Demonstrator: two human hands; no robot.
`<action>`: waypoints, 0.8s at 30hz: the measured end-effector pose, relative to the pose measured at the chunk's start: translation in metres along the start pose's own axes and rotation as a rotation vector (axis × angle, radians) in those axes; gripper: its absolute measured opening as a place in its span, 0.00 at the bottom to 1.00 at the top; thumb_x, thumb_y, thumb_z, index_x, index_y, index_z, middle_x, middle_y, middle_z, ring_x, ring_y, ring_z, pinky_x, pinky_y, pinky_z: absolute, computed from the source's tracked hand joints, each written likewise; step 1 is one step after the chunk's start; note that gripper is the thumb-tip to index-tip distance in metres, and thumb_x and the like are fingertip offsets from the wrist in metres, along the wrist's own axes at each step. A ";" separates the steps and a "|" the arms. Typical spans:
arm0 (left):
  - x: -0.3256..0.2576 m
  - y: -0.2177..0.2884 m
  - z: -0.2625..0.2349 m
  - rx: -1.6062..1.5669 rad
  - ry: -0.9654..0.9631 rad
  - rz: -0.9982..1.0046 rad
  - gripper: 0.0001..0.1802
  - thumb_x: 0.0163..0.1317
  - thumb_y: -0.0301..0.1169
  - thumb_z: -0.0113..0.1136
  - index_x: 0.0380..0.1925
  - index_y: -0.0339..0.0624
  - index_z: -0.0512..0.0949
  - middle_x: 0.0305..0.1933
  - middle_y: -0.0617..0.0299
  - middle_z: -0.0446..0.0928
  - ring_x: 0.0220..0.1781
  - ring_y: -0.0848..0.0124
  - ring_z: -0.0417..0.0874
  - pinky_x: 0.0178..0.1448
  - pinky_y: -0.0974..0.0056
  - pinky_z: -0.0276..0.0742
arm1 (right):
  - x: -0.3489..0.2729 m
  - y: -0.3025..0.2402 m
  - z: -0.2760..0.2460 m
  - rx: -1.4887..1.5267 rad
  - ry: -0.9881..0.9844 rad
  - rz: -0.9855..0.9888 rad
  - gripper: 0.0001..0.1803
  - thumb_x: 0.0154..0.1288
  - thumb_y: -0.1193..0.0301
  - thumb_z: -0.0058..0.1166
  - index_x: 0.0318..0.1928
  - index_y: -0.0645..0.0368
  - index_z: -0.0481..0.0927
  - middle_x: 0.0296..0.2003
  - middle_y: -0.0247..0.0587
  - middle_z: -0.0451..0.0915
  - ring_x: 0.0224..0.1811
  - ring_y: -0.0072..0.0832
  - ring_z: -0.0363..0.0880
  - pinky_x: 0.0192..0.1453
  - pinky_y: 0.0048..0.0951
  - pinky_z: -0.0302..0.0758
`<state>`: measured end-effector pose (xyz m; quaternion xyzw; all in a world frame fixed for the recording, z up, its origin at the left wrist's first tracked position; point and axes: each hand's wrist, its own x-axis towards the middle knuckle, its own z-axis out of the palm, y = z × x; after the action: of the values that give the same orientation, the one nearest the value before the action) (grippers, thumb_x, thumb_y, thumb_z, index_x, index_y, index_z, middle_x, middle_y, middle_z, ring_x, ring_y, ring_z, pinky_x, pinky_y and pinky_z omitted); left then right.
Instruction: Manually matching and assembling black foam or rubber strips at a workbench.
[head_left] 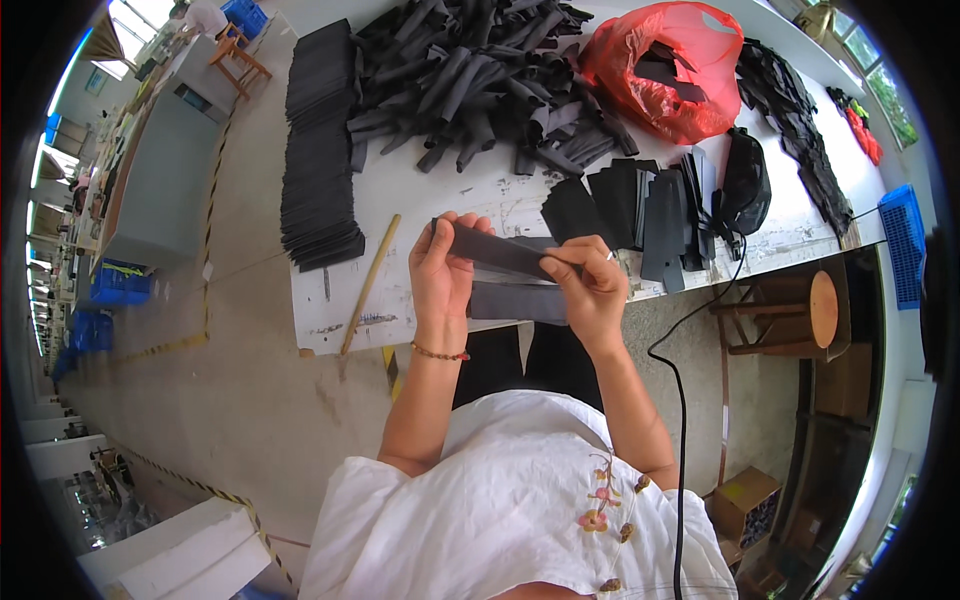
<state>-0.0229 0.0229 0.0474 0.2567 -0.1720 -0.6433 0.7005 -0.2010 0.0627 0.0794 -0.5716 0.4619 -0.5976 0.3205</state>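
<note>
Between my hands, just above the table's near edge, stretches a dark grey strip (pixel 495 250) of flat material, which looks like fabric or thin leather. My left hand (pixel 443 270) pinches its left end, thumb on top. The strip's right end is held by the thumb and fingers of my right hand (pixel 590 290). Below it lies a flat grey piece (pixel 517 302) at the table edge, partly behind the hands. Beyond my right hand, several black flat pieces (pixel 603 205) are fanned out on the white table (pixel 400 300).
A long stack of black pieces (pixel 318 150) lies at the left. A heap of rolled dark pieces (pixel 450 85) spreads behind, beside a red plastic bag (pixel 665 75). A yellowish stick (pixel 371 280) rests near the left edge. A black cable (pixel 682 400) hangs at the right, near a wooden stool (pixel 822 310).
</note>
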 end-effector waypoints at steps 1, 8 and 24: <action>0.000 -0.001 0.000 -0.005 -0.005 0.001 0.10 0.67 0.34 0.61 0.41 0.40 0.80 0.40 0.54 0.84 0.43 0.59 0.85 0.55 0.51 0.80 | -0.001 0.004 -0.001 0.078 -0.009 0.073 0.05 0.57 0.82 0.64 0.34 0.65 0.83 0.33 0.36 0.78 0.34 0.22 0.76 0.39 0.22 0.72; 0.021 -0.009 -0.014 0.619 0.227 -0.035 0.09 0.61 0.30 0.66 0.37 0.35 0.82 0.34 0.62 0.82 0.32 0.70 0.82 0.44 0.68 0.76 | 0.007 0.049 -0.010 0.150 0.018 0.574 0.06 0.62 0.73 0.64 0.35 0.64 0.84 0.26 0.27 0.80 0.30 0.14 0.71 0.35 0.22 0.68; 0.165 -0.107 -0.021 1.524 -0.061 0.355 0.13 0.51 0.34 0.70 0.32 0.39 0.81 0.34 0.55 0.81 0.35 0.54 0.82 0.44 0.55 0.78 | 0.029 0.124 -0.033 -1.060 -0.064 0.007 0.21 0.54 0.64 0.67 0.45 0.59 0.77 0.41 0.45 0.75 0.46 0.44 0.74 0.46 0.41 0.73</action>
<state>-0.0795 -0.1416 -0.0465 0.6176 -0.6239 -0.2332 0.4183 -0.2551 -0.0032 -0.0209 -0.6714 0.6927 -0.2633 0.0034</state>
